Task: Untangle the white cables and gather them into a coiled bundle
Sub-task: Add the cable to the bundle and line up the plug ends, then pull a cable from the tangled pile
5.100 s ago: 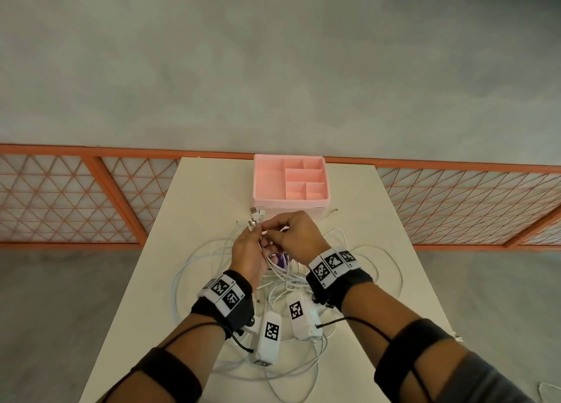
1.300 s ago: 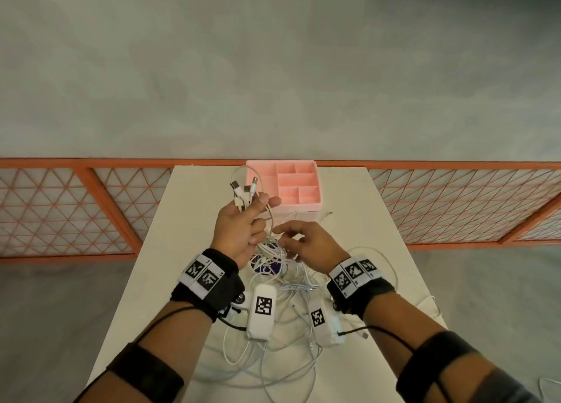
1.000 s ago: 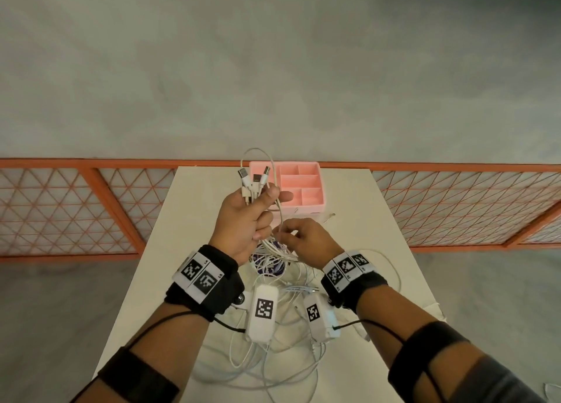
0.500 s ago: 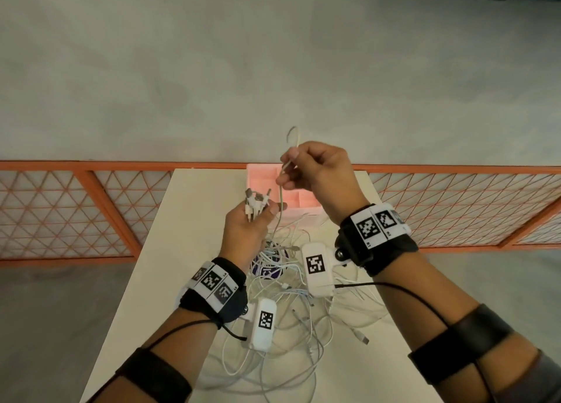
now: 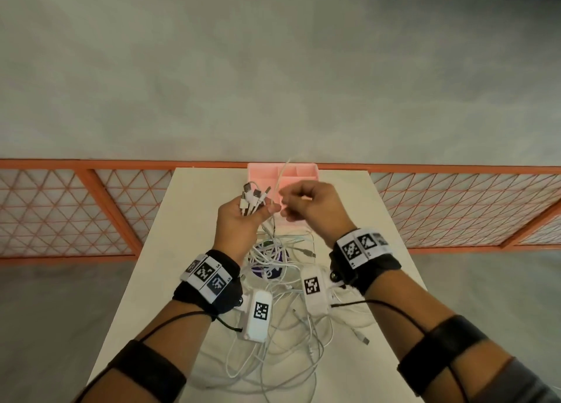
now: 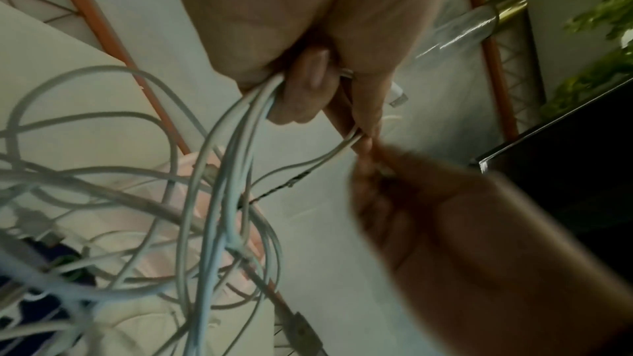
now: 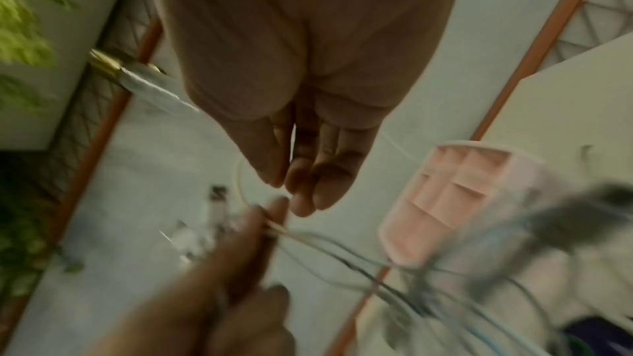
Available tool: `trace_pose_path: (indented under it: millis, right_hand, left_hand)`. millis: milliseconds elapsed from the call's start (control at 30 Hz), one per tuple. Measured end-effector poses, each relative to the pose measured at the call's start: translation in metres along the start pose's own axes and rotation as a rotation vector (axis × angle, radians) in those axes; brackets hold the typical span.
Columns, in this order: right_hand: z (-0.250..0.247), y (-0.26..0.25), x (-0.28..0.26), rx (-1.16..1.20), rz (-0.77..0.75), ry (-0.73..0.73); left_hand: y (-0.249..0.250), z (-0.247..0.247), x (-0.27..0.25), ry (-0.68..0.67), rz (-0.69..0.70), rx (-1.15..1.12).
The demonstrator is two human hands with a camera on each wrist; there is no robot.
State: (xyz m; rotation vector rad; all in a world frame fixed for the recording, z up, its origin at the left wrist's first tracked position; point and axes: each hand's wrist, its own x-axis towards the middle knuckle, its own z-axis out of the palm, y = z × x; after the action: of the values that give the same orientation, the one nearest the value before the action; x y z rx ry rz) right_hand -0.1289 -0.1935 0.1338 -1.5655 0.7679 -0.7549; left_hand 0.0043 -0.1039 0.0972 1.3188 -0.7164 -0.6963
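Fingers (image 5: 243, 211) of your left hand (image 5: 239, 220) curl around a bunch of cable ends, and the plugs (image 5: 253, 196) stick up above your fist. The left wrist view shows the strands (image 6: 240, 118) running down out of that fist into the tangle. Your right hand (image 5: 312, 208) sits just beside the left, fingertips (image 5: 283, 194) drawn together at a single thin strand (image 5: 280, 175) that arcs up over the pink tray (image 5: 309, 169). The right wrist view is blurred, so you cannot be sure how firmly that strand is pinched; it looks like a light pinch rather than a full fist.

As a judgement, you are at an early-to-middle stage. Several ends are collected in your left hand, which is a start on sorting. Most of the cables (image 5: 288, 336) lie in loose crossing loops on the counter (image 5: 188, 251) below your wrists, over a dark purple object (image 5: 273, 270), with at least one plug (image 5: 362, 339) lying free to the right. No coil exists yet. What is left: free the remaining ends, draw the loops clear of each other, then wind everything into one bundle.
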Motion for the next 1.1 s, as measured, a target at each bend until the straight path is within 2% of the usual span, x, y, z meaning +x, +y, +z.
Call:
trace_pose_path:
  millis: [133,267,333,433,467,533,600,733,867,933,1000,1100]
  right_hand:
    - [0.013,0.036,-0.012,-0.113,0.088,-0.118]
    - [0.017,0.04,-0.011,-0.203,0.076,-0.134]
    - [0.017,0.034,-0.009,-0.238,0.038,-0.091]
    - [0.012,0.022,-0.004,-0.182,0.004,0.056]
    - [0.011,0.019,-0.004,-0.187,0.005,0.036]
    - [0.009,0.013,-0.005,-0.318,0.003,-0.092]
    - [0.009,0.01,-0.007,-0.397,-0.028,-0.115]
    - [0.006,0.008,-0.004,-0.169,-0.041,0.048]
    - [0.004,0.007,-0.006,-0.156,-0.022,0.058]
    - [0.005,0.005,-0.009,-0.109,-0.038,0.089]
    - [-0.001,-0.005,-0.01,0.055,-0.055,0.199]
    - [-0.02,-0.033,-0.006,0.233,-0.093,0.259]
  left_hand:
    - [0.008,0.003,-0.001,-0.015,0.002,-0.049]
    - [0.01,0.004,-0.006,-0.008,-0.032,-0.106]
    - [0.009,0.002,-0.006,0.007,-0.037,-0.118]
    - [0.005,-0.001,-0.003,0.046,-0.007,-0.06]
    - [0.001,-0.002,-0.002,0.049,0.002,-0.017]
    - [-0.007,-0.003,-0.001,0.03,0.013,0.094]
    - [-0.016,-0.003,-0.002,-0.004,0.032,0.174]
    - [-0.021,-0.005,-0.004,-0.1,0.067,0.208]
    - [-0.032,-0.013,-0.001,-0.145,0.078,0.382]
    - [-0.035,-0.014,0.004,-0.166,0.049,0.451]
    - [-0.04,-0.019,0.004,-0.186,0.005,0.632]
    - [-0.071,-0.041,0.0,-0.146,-0.105,0.753]
